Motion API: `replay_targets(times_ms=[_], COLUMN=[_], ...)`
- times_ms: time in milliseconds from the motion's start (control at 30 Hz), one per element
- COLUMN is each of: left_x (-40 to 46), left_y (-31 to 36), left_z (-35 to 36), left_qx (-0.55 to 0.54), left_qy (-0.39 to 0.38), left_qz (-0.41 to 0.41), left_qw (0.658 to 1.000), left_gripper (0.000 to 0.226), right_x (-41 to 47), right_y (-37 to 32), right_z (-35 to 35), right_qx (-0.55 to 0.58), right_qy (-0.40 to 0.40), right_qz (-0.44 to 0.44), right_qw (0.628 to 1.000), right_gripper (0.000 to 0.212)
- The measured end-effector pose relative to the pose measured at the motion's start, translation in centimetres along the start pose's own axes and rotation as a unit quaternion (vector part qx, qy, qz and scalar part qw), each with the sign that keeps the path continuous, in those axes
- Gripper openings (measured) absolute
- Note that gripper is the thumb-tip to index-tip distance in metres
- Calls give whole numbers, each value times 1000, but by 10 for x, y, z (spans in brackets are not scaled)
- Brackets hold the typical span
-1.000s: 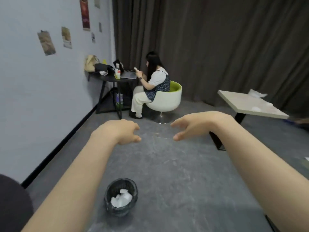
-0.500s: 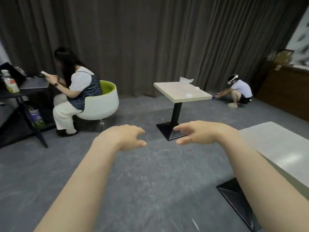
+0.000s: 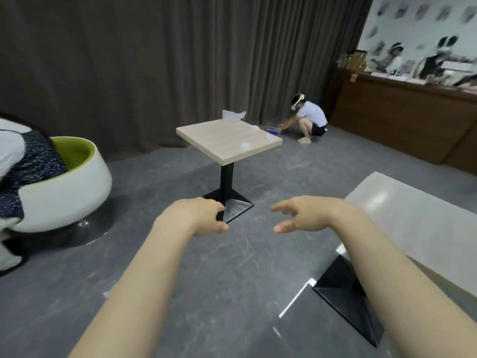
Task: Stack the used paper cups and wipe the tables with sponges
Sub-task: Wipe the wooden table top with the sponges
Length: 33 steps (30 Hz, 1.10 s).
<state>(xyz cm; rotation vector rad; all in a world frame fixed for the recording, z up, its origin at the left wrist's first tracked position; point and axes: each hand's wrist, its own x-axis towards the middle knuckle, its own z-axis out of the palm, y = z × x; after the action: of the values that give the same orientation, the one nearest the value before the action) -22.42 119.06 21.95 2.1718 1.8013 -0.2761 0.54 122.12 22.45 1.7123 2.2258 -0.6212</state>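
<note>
Honestly, I can read no writing anywhere: the pictures on the pale wall (image 3: 402, 19) at the far right are blurred smears, and nothing on the furniture carries a label I can make out.

My left hand (image 3: 198, 215) hangs out in front over the grey floor (image 3: 232, 293), fingers loosely curled with nothing in them. My right hand (image 3: 307, 215) is beside it and apart from it, fingers and thumb spread loosely, also holding nothing.

Ahead stands the wooden table (image 3: 222, 140) on a black pedestal, with a crumpled clear bag (image 3: 233, 115) at its far edge and a couple of small pale things (image 3: 245, 145) on top, too washed out for me to say whether they are cups. Nearer, on my right, is the white table (image 3: 418, 218), its black base partly hidden behind my right forearm.

As for containers, the white tub chair (image 3: 67, 192) with green lining at left holds a seated person (image 3: 23, 161), only partly in view. Beyond the wooden table a crouching person (image 3: 308, 117) reaches toward something blue (image 3: 273, 129) on the floor; I cannot tell what it is. A brown counter (image 3: 402, 112) runs along the right, with blurred figures behind it.
</note>
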Motion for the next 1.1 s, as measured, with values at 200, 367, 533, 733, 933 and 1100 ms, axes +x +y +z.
replay_targets(times_ms=[200,367,533,733,933,1100], left_x=[136,232,328,449,579,675], left_y=[7,-16,-60,-113,-149,-141], left_z=[-45,-85,-108,-143,-191,-207], left_qx=[1,-12,-14,-5,27,41], left_qy=[19,35,0,-18,-17,-50], left_qz=[3,-24,-65,-64,-35,19], left_qw=[1000,999,998,998,999,998], left_gripper=[50,54,58,56,55,60], right_x=[110,217,326,462,567,627], right_y=[51,69,78,89,108,162], right_z=[-75,-137,-174,-220,-272,-284], right_qx=[-28,-36,-43,-16,14,42], right_qy=[-4,5,-16,-17,-12,-6], right_qz=[15,-18,-48,-32,-4,37], right_qw=[999,999,998,999,1000,998], right_gripper=[67,68,68,70,70,73])
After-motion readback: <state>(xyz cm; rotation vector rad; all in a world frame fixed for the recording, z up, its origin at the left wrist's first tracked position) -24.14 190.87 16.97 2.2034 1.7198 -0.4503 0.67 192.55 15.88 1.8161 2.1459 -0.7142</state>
